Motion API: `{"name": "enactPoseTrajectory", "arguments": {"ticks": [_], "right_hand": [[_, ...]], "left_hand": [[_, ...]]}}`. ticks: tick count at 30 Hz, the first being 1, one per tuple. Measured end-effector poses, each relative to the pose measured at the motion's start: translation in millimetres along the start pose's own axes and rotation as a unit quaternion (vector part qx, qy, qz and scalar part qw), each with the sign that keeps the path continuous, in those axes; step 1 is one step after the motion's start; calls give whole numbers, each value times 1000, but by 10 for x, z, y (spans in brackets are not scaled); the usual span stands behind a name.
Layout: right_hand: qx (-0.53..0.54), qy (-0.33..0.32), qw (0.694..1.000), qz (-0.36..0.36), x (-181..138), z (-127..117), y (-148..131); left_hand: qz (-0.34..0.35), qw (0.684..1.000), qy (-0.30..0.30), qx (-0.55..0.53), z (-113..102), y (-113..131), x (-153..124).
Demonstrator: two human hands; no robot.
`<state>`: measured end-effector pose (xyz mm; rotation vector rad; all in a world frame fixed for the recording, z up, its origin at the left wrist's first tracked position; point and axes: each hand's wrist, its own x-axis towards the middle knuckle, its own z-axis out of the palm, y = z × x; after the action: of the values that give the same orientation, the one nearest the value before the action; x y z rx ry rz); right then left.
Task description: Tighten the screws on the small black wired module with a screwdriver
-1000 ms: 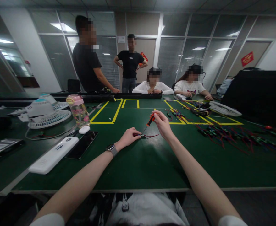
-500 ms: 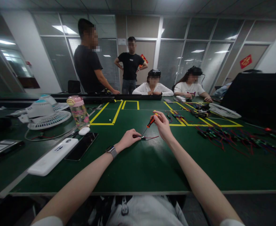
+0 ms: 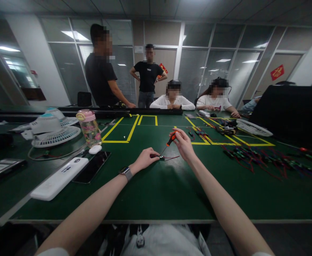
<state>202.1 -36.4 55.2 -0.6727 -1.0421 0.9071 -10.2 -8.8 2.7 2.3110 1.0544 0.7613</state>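
My right hand [image 3: 184, 144] grips a screwdriver [image 3: 171, 139] by its orange and black handle. The tool tilts down to the left, its thin shaft reaching a small green circuit board [image 3: 161, 157] on the table. Pinched against the board's left end are the fingers of my left hand [image 3: 146, 158], which wears a watch [image 3: 125, 172] at the wrist. Thin red and dark wires [image 3: 172, 157] stick out from the board's right side. Whether the screwdriver tip sits in a screw is too small to tell.
Left on the green table [image 3: 145, 199] are a fan [image 3: 52, 133], a pink-lidded bottle [image 3: 89, 128], a white power bank [image 3: 60, 179] and a black phone [image 3: 93, 167]. Several wired boards [image 3: 265, 157] lie at right, beside a dark screen [image 3: 291, 121]. People sit and stand across the table.
My right hand's fingers have shifted slightly on the screwdriver handle. The left hand stays on the board, and the view has tilted a little.
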Motion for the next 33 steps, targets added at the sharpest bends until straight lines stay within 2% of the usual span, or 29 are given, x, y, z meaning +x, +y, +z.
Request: {"name": "enactPoseTrajectory", "arguments": {"ticks": [7, 15, 20, 28, 33], "right_hand": [[-7, 0, 1000, 12, -8, 11, -10], [35, 4, 999, 20, -3, 26, 0], [5, 15, 1000, 15, -9, 29, 10], [6, -30, 1000, -2, -25, 59, -13], [-26, -14, 999, -18, -26, 66, 1]], "left_hand": [[-3, 1000, -7, -2, -14, 5, -2], [3, 1000, -4, 5, -17, 17, -5], [7, 1000, 0, 11, -4, 4, 4], [5, 1000, 4, -1, 1, 4, 0], [3, 1000, 2, 3, -10, 18, -4]]}}
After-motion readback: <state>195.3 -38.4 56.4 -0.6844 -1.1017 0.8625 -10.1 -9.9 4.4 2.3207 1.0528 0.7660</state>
